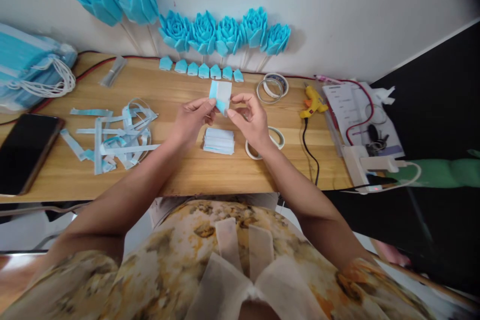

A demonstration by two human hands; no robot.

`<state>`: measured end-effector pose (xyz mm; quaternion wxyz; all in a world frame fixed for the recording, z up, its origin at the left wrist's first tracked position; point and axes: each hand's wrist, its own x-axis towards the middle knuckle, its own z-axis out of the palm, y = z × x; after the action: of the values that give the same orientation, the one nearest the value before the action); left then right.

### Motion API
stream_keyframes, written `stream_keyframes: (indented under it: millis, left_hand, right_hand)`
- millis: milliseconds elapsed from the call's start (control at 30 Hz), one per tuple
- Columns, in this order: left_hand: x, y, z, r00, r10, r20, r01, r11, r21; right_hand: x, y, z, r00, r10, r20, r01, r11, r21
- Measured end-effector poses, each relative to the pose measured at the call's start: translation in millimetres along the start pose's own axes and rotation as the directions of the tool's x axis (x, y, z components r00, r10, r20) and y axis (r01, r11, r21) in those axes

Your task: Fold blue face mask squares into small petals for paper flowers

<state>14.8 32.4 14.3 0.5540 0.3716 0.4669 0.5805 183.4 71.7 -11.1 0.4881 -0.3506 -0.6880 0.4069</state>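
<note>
The one camera sits on the wearer's head, and I find it looking out from above the near edge of the tabletop [225, 175], forward and steeply down. It is close: the patterned shirt [168, 265] looms on this side, the left hand [195, 114] and right hand [252, 119] fall mid-view over the tabletop, and the wall [318, 15] rises behind it.

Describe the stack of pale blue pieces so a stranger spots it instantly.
Find the wooden table, then the left hand and right hand. Nearer the front edge, between loose strips and a ring, lies the stack, neatly squared unlike either neighbour.
</note>
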Motion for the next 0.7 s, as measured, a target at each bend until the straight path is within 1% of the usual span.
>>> stream_keyframes:
  millis: [67,200,300,367,433,500,567,633,700]
  left_hand:
    - [-1,-1,1.1,1.0,-0.012,0.029,0.013,1.0,-0.026]
    - [-2,-3,4.4,0.998,-0.025,0.062,0.027,0.999,-0.02]
    - [-3,-5,6.7,0.997,-0.045,0.065,0.047,0.998,-0.03]
    - [-2,-5,6.8,0.996,-0.063,0.056,0.065,0.997,-0.043]
    - [-2,-4,5.5,0.996,-0.075,0.042,0.078,0.995,-0.057]
    - [0,-4,3.2,0.997,-0.078,0.029,0.08,0.995,-0.062]
    - [1,-3,0.7,0.997,-0.075,0.018,0.076,0.996,-0.054]
    - [1,-3,-1.2,0.997,-0.079,0.018,0.08,0.996,-0.039]
    - [1,-2,-2.3,0.996,-0.086,0.019,0.086,0.996,-0.017]
  right_hand:
    - [-1,2,2,1.0,-0.009,0.022,0.01,1.0,-0.009]
    - [-3,4,3,0.999,0.004,0.044,-0.003,1.0,-0.024]
    - [-3,4,3,0.999,0.007,0.031,-0.006,0.999,-0.047]
    - [-2,1,0,1.0,-0.014,0.024,0.016,0.996,-0.085]
    - [-2,-1,-2,0.997,-0.076,0.021,0.078,0.985,-0.152]
    - [-1,-3,-4,0.985,-0.17,0.035,0.173,0.955,-0.24]
    - [0,-3,-6,0.958,-0.278,0.071,0.286,0.902,-0.323]
    - [1,-1,-7,0.921,-0.373,0.117,0.388,0.841,-0.377]
    - [3,1,-7,0.889,-0.431,0.153,0.455,0.795,-0.4]
